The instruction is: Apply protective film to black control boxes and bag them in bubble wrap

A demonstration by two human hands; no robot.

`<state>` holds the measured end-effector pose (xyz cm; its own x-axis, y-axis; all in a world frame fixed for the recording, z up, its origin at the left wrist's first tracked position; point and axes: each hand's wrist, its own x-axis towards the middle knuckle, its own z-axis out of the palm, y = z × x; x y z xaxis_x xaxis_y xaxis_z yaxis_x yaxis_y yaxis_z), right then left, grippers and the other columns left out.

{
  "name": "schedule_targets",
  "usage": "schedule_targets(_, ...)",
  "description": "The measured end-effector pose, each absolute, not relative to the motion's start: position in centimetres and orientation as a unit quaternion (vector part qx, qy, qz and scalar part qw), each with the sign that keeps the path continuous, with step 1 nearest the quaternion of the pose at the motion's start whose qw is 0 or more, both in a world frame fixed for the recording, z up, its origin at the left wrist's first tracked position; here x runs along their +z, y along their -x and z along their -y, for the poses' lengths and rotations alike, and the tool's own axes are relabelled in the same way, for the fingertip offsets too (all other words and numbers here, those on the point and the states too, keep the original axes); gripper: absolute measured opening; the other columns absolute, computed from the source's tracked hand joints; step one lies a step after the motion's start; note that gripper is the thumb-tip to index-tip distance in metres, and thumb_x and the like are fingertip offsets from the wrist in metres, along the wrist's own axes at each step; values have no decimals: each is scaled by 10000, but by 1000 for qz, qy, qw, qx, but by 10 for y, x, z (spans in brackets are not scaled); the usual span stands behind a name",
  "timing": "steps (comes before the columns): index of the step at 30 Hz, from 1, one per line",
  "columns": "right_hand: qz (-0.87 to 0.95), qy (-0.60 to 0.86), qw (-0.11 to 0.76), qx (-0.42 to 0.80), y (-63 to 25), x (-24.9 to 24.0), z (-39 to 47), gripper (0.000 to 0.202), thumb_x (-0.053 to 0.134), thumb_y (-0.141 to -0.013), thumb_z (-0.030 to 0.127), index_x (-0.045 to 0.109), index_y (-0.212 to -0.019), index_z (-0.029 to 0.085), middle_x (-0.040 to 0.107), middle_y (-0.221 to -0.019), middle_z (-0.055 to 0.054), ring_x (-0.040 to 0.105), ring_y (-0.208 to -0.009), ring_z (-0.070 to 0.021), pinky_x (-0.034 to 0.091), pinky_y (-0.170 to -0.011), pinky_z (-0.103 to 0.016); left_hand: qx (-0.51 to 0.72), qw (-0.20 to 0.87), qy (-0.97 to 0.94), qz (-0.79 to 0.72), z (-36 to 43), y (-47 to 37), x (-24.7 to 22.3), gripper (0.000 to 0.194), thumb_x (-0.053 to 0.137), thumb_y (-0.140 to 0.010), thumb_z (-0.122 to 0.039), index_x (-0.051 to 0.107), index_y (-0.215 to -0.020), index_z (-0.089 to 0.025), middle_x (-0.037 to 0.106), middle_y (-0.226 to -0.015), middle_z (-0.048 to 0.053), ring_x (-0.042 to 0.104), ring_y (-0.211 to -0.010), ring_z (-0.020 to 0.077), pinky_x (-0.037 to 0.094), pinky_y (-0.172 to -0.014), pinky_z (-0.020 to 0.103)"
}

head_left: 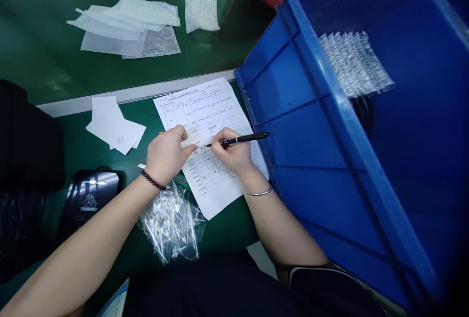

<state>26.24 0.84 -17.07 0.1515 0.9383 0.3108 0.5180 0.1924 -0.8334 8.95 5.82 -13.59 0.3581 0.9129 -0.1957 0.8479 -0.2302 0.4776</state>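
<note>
Gripping a slim black pen (246, 138), the right hand (230, 150) inks a white, handwritten slip (200, 139) the left hand (166, 153) holds.

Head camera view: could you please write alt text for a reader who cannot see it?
A person's right hand holds a black pen to a small white slip on a printed form, the left hand touching the slip. Clear plastic bags lie beside the form; a blue crate is at the right, whitish sheets farther back.
</note>
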Motion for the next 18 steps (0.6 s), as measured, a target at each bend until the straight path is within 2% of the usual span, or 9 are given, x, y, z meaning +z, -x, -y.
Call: schedule_targets(18, 611, 589, 482, 216, -263, -171, -9, 172, 523, -739, 115, 452, -612, 208, 432, -540, 52, 417, -512, -103, 345, -494, -256, 53, 260, -780, -567, -58, -91, -134, 271, 685, -793, -402, 484, -791, -220, 630, -815, 21, 563, -754, 213, 335, -569, 284)
